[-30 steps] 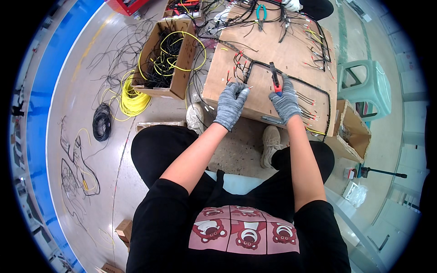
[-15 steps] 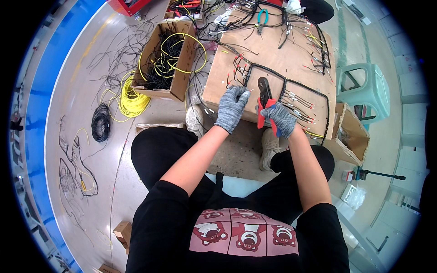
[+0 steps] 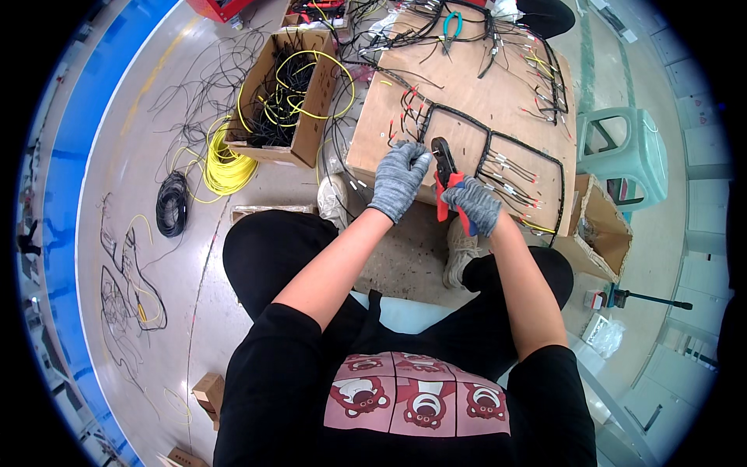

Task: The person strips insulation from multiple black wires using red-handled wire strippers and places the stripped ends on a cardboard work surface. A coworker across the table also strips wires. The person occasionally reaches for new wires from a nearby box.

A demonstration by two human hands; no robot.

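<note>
My left hand (image 3: 398,180), in a grey knit glove, is closed in a pinch at the near edge of the wooden board. A thin wire end sits between its fingertips, mostly hidden by the glove. My right hand (image 3: 476,205), gloved the same way, is wrapped round crimping pliers (image 3: 443,159) with red and blue handles. Their dark jaws point away from me and are right beside the left fingertips. On the board lies a black taped wire harness (image 3: 457,114) whose loose branches carry red tips and white labels.
Teal-handled pliers (image 3: 452,31) lie among cables at the board's far side. To the left stand a cardboard box (image 3: 310,117) of black wire, a yellow wire coil (image 3: 226,173) and a black coil (image 3: 171,204). At right are a green stool (image 3: 647,148) and another box (image 3: 615,247).
The crimping pliers in my right hand have moved left, bringing their jaws up to my left fingertips. My left hand has hardly moved and stays pinched.
</note>
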